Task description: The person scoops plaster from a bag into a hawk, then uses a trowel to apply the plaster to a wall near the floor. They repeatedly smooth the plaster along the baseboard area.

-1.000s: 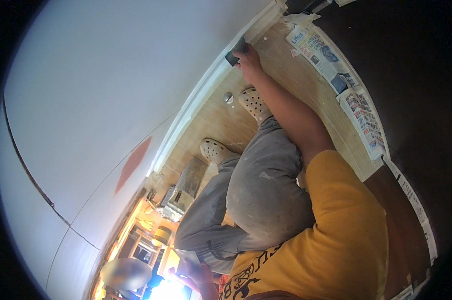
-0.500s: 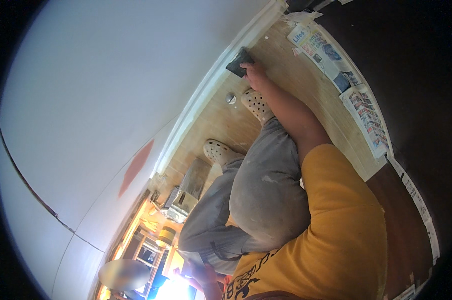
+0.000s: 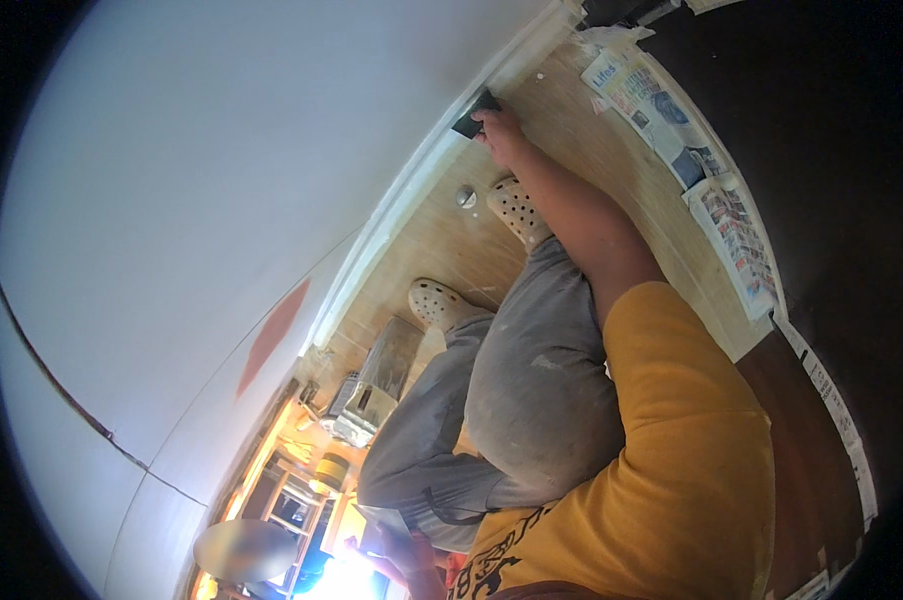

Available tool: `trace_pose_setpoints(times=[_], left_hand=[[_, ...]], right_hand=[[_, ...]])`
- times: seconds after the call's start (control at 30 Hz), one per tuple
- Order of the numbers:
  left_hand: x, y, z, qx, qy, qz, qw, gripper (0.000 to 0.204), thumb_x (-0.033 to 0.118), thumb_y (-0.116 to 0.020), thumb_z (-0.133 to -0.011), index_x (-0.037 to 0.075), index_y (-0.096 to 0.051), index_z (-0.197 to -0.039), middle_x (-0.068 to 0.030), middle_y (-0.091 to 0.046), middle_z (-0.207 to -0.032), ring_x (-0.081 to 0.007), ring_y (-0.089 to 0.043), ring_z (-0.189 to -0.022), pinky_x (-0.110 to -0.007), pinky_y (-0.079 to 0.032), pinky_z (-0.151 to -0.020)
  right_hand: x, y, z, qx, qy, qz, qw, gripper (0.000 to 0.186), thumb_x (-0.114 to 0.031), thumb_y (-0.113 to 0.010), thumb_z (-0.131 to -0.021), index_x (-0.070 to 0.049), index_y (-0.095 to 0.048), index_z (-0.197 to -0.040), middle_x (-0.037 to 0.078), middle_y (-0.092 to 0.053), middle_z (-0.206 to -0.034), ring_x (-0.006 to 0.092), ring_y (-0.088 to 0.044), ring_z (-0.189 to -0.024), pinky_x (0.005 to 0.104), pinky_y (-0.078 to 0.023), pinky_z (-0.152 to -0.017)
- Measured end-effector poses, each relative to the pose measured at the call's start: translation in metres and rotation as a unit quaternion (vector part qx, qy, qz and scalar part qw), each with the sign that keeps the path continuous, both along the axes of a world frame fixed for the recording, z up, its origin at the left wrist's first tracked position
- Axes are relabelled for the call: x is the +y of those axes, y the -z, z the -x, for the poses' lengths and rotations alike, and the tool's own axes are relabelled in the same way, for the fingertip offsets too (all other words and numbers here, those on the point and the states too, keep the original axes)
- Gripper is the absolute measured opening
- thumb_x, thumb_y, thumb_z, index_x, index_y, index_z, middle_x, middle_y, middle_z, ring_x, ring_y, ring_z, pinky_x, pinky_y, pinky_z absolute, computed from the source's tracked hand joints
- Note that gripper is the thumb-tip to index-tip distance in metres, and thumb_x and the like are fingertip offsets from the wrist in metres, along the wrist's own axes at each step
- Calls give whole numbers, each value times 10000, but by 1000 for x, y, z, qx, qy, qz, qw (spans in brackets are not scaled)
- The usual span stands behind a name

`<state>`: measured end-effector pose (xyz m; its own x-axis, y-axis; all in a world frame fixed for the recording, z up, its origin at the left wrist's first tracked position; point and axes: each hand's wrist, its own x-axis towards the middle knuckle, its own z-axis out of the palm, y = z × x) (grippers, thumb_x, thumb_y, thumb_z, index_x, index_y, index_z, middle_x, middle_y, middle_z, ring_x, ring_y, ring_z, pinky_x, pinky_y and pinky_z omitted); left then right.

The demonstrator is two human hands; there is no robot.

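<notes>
At the far end of my stretched right arm, my right hand [image 3: 498, 134] grips a dark square sheet [image 3: 476, 113] that looks like sandpaper. The sheet lies against the white skirting board [image 3: 433, 160], along the foot of the pale wall. My left hand [image 3: 396, 550] is low in the picture, beside my grey trousers. Strong glare washes over it and its fingers are not clear. A grey flat piece [image 3: 383, 517] shows just above that hand; whether the hand holds it cannot be made out.
My beige clogs [image 3: 518, 212] rest on the wooden floor [image 3: 561, 150] near a small round metal doorstop-like piece [image 3: 465, 197]. Newspaper [image 3: 656, 110] is taped along the right edge. A metal box [image 3: 381, 375], a yellow-and-black roll [image 3: 331, 470] and a bright lamp [image 3: 339, 580] are lower left.
My right hand has shifted slightly toward the wall, bringing the dark sheet up against the skirting board. My left hand stays about where it was.
</notes>
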<state>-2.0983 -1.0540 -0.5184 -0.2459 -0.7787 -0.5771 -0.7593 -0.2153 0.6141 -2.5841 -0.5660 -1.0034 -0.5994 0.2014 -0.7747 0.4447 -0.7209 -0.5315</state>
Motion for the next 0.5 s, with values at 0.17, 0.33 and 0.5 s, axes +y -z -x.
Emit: trace_pose_setpoints(times=[0.17, 0.33, 0.5], left_hand=[[7, 4, -16, 15, -10, -12, 1000, 279, 330, -593, -1005, 146, -648, -1208, 21, -724, -1098, -90, -695, -889, -219, -536, -558], [39, 5, 11, 47, -71, -59, 995, 307, 323, -585, -1010, 125, -635, -1240, 6, -721, -1145, -126, -706, -932, -237, -558, -607], [40, 1, 25, 20, -8, -25, 999, 331, 327, -580, -1013, 108, -622, -1257, -6, -714, -1167, -144, -703, -961, -235, -563, -637]], right_hand=[[-14, -26, 8, 16, 12, 24, 1000, 448, -17, -676, -819, -149, -507, -1212, 46, -594, -1147, 221, -592, -1042, 416, -520, -823], [-34, -21, -5, 88, -27, -110, 990, 508, 1, -691, -822, -129, -468, -1260, 62, -567, -1205, 215, -587, -1071, 406, -517, -841], [-40, -18, -24, 134, -74, -281, 947, 565, 10, -703, -810, -71, -468, -1317, 108, -560, -1271, 251, -582, -1113, 403, -487, -918]])
